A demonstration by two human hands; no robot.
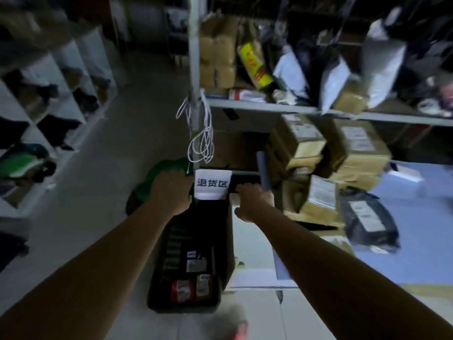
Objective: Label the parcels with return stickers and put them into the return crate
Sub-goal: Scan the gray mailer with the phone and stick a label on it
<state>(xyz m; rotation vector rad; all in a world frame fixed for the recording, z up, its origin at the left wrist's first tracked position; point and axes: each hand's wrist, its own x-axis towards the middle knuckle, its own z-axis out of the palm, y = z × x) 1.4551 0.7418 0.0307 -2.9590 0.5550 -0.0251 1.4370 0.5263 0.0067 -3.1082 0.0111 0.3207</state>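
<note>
Pale floor tiles (93, 217) run through a dim storeroom, and nearest the camera a reddish blur (232, 325) sits at the bottom edge (too smeared to name). Just beyond it stands the black return crate (181, 306), long and narrow, resting on the floor. At its near end lie a red-and-white parcel (181, 290), a brown parcel (204, 285) touching it, and a dark parcel with a white label (196, 262) just behind.

Both bare forearms reach along the crate to its far end. The left grip (171, 192) has its fingers folded over the far-left corner of the rim. The right grip (255, 200) is curled round the far-right rim, thumb below. Between them a white paper sign (212, 184) with printed characters hangs on the far wall of the crate.

A green bag (169, 168) lies on the floor right behind the left grip. To the right, a blue-topped bench (416, 192) carries a black poly mailer (370, 222) and taped cardboard parcels (316, 200), close against the crate's side.

Farther on, a grey shelf upright (195, 69) rises directly behind the crate with white cords (201, 133) dangling from it. Its shelving (269, 106) holds stacked cardboard boxes (301, 141), a yellow packet (255, 65) and white mailer bags (291, 69). On the far left, white cubby shelves (61, 77) hold dark and green bundles.
</note>
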